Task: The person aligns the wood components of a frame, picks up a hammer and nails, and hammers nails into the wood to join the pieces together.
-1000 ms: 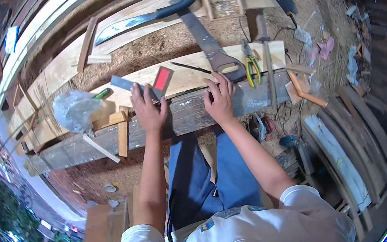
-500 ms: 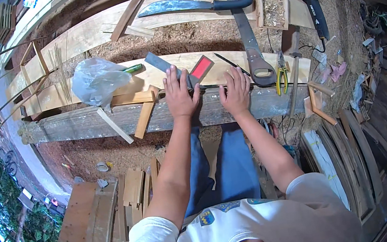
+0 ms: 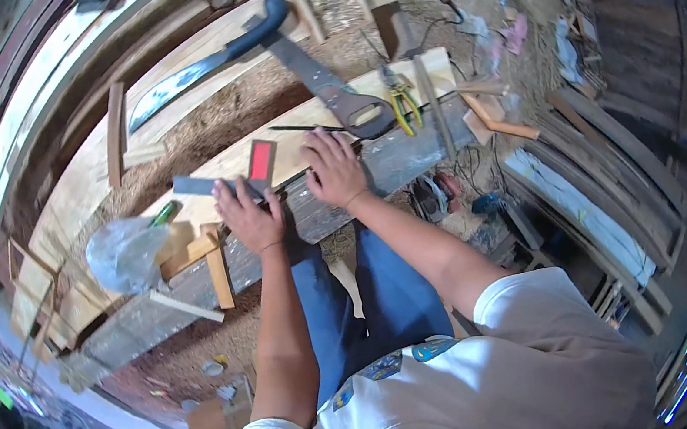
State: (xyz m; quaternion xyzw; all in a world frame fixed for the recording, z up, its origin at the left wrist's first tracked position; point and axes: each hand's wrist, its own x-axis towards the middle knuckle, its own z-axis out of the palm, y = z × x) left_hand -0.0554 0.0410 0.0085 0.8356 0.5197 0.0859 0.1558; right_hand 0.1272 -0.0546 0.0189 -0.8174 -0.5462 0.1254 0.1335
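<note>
My left hand (image 3: pixel 250 216) lies flat on the pale wooden plank (image 3: pixel 396 88), its fingers resting on a grey flat strip (image 3: pixel 197 185) beside a small red block (image 3: pixel 260 159). My right hand (image 3: pixel 334 168) presses palm down on the plank edge just right of it, fingers spread. A thin dark pencil-like stick (image 3: pixel 305 128) lies just beyond the right fingers. Neither hand grips anything.
A handsaw (image 3: pixel 330 89) and yellow-handled pliers (image 3: pixel 404 104) lie right of my hands. A machete (image 3: pixel 204 63) rests on the far board. A crumpled plastic bag (image 3: pixel 122 253) and wood offcuts (image 3: pixel 215 272) sit left. Planks and scraps (image 3: pixel 602 178) crowd the right side; sawdust covers the bench.
The view has tilted and swung, so the bench now runs diagonally. Both hands stay pressed on the plank by the grey strip and red block.
</note>
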